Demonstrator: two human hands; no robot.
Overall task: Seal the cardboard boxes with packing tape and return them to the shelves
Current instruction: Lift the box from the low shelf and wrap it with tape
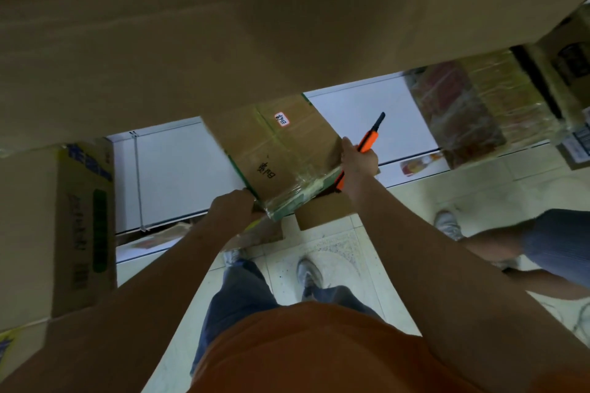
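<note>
right hand (357,158) fingers curled on the right edge of the taped cardboard box (281,156), gripping an orange tape tool (367,140) too, its lower part hidden | left hand (233,209) at box's lower-left corner, fingers hidden, grip cannot be told | box at frame centre over white shelf (178,175), top cut off by blurred cardboard (223,25) above

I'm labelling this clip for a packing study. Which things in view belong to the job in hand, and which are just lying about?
Job in hand:
taped cardboard box, held by left hand and right hand
orange cutter in the right hand
white shelf

Lying about:
blue-printed carton
wrapped packs
loose cardboard on floor
</note>
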